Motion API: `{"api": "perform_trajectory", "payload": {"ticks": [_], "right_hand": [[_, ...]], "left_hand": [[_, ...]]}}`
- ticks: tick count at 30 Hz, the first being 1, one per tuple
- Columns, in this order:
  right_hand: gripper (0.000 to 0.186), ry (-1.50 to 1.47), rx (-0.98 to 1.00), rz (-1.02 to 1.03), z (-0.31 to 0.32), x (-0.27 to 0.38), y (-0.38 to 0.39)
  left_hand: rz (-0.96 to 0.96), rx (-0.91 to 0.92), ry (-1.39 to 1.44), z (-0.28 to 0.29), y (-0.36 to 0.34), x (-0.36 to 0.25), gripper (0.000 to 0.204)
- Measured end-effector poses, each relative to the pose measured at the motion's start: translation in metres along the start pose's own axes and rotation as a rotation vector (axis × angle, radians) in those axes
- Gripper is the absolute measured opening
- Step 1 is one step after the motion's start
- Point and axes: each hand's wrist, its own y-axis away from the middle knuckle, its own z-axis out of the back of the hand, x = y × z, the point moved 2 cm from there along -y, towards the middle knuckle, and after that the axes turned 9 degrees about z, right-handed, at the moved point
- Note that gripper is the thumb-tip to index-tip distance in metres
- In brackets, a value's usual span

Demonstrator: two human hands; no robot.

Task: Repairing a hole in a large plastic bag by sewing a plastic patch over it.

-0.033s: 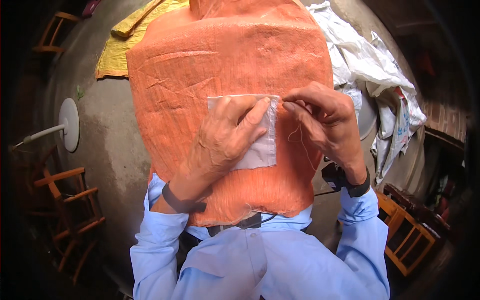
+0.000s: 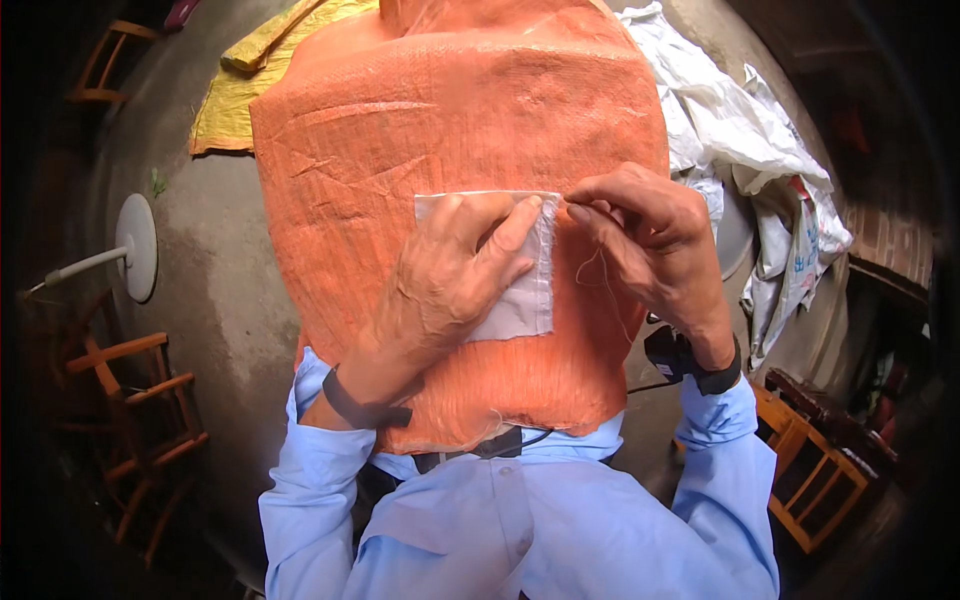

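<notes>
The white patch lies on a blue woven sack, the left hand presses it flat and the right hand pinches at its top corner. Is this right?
Not quite. The head view shows the sack is orange, not blue. The rest holds: the left hand presses the white patch flat, and the right hand pinches at its top corner.

No visible change: both hands [image 2: 450, 280] and white patch [image 2: 520, 300] as before.

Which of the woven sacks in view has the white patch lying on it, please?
The orange sack spread before the person; the left hand presses the white patch onto it. The yellow sack and white sacks lie aside, bare.
</notes>
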Motion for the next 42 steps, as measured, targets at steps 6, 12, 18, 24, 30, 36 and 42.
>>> {"api": "perform_trajectory", "payload": {"ticks": [6,12,18,24,30,36,42], "right_hand": [[0.021,0.075,0.094,0.02,0.002,0.002,-0.006],[0.024,0.071,0.088,0.017,0.002,0.004,-0.007],[0.02,0.087,0.053,0.058,0.005,0.006,-0.011],[0.02,0.143,-0.023,0.186,-0.012,0.006,-0.016],[0.017,0.273,-0.033,0.249,-0.022,0.006,-0.019],[0.017,0.328,0.083,0.228,-0.016,0.015,-0.022],[0.014,0.389,0.131,0.151,-0.017,0.022,-0.027]], "left_hand": [[0.035,0.056,-0.011,0.005,-0.001,-0.001,0.064],[0.052,0.057,0.01,0.008,-0.003,-0.003,0.059],[0.144,0.016,0.083,0.009,-0.008,-0.003,0.044],[0.094,-0.005,0.042,0.011,-0.01,-0.005,0.041],[0.062,0.031,0.018,0.011,-0.008,-0.002,0.044],[0.056,0.004,0.017,0.008,-0.003,0.0,0.042],[0.05,-0.011,0.022,0.007,-0.002,0.003,0.042]]}}
